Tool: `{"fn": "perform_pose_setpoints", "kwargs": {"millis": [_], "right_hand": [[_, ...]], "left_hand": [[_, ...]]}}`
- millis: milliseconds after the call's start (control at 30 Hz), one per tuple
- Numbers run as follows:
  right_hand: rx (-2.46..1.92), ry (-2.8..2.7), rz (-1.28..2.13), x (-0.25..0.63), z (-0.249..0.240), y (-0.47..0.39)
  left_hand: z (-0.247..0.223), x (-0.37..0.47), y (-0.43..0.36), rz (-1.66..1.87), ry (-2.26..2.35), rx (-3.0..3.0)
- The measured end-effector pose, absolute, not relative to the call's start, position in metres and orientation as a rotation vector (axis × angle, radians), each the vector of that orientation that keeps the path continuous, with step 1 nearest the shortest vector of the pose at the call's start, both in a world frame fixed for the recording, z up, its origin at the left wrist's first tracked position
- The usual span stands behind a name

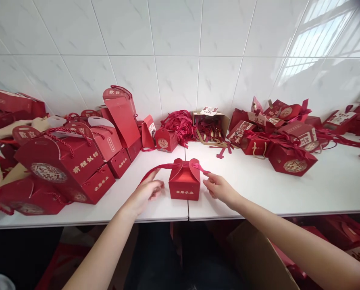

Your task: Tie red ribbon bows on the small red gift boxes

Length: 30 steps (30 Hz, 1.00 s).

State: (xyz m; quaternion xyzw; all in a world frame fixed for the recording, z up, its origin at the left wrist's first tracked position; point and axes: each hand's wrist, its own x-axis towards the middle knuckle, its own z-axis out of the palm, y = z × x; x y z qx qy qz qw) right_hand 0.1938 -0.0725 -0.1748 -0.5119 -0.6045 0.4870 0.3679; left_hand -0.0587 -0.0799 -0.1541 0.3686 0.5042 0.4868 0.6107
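A small red gift box point(185, 183) with gold lettering stands upright on the white table, its curved top flaps folded together. Through the top of the box runs a red ribbon point(163, 166), with an end out to each side. On the left, my left hand point(146, 192) has its fingers curled around one length of the ribbon, beside the box and apart from its wall. My right hand point(220, 188) pinches the other end between thumb and forefinger, just right of the box.
Large red gift boxes point(67, 161) with rope handles are stacked at left, where another person's arm point(7, 132) reaches in. Behind lie a ribbon pile point(180, 125) and an open carton point(225, 123) of ribbons. Ribboned boxes point(294, 159) crowd the right; a cardboard carton point(255, 253) sits below the table edge.
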Motion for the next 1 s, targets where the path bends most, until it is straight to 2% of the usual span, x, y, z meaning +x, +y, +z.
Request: {"fn": "perform_pose_setpoints", "kwargs": {"millis": [133,433,633,767,1000], "right_hand": [[-1.071,-1.159,1.399,0.192,-0.178,-0.063],[-0.796,-0.69,1.356,0.204,-0.162,-0.059],[-0.89,-1.124,0.875,0.216,-0.122,-0.054],[-0.943,-1.346,0.639,0.216,-0.084,-0.048],[-0.775,-1.481,0.697,0.189,-0.043,-0.037]], "left_hand": [[-0.146,-0.052,-0.074,1.298,0.949,0.564],[-0.13,-0.052,-0.063,1.625,0.744,0.385],[-0.088,-0.059,-0.052,1.905,0.86,0.853],[-0.055,-0.048,-0.046,1.841,0.899,1.025],[-0.026,-0.021,-0.035,1.827,0.889,1.267]]}}
